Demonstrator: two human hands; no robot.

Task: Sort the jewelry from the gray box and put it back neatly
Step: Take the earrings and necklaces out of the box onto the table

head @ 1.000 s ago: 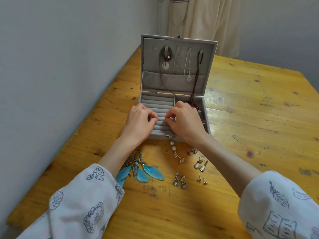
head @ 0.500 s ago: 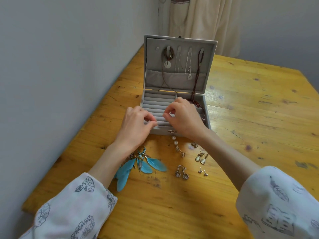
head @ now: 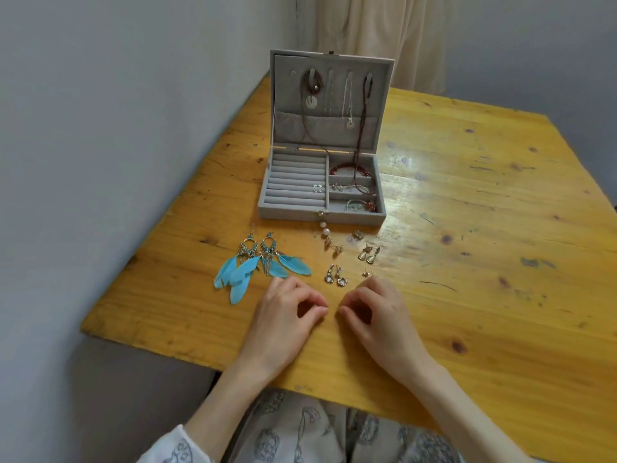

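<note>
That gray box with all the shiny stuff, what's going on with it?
A person is sorting jewelry. The gray box sits open on the wooden table, with necklaces hanging in its lid, bracelets on its right side and one small pair of earrings tucked into the ring rolls. The blue feather earrings and several small pairs lie in front. The left hand and right hand rest near them, loosely curled, holding nothing.
</note>
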